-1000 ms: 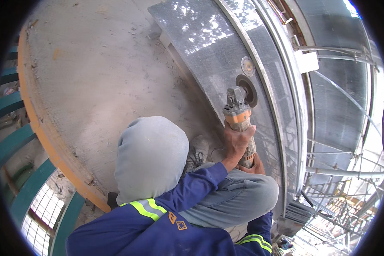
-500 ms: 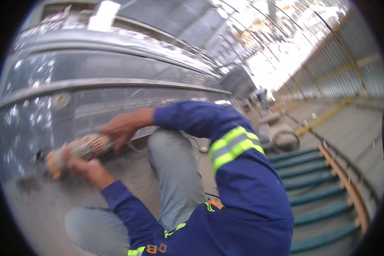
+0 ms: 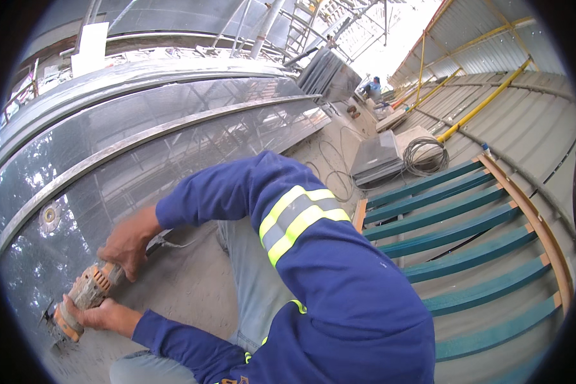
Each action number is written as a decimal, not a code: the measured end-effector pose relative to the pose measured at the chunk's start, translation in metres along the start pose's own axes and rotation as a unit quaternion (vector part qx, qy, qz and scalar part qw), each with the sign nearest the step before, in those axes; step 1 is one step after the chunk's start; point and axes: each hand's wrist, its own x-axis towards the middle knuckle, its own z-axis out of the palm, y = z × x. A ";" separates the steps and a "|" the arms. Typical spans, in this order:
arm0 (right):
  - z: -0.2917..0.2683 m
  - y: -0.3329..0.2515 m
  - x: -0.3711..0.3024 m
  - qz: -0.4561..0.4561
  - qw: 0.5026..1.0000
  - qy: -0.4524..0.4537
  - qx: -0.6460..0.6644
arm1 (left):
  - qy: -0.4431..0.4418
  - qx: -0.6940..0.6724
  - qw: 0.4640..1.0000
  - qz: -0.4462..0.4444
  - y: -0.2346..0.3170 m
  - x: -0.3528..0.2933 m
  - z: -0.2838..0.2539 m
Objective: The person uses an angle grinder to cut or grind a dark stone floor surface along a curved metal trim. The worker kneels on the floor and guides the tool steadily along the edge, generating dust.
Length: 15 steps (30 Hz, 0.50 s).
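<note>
Angle grinder: at far left, left hand near its head, right hand at its rear. Loose disc: on slab, between grinder and lengthwise bar. Slatted frame: right of the person. Stacked panels: beyond frame, cable coil at their right.

The slab looks smooth and glossy, the grinder like dusty matt plastic, the sleeves cloth, the floor rough.
</note>
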 end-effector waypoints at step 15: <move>0.051 0.087 -0.009 -0.161 0.977 0.126 0.052 | -0.054 0.186 0.957 0.215 -0.047 -0.034 0.001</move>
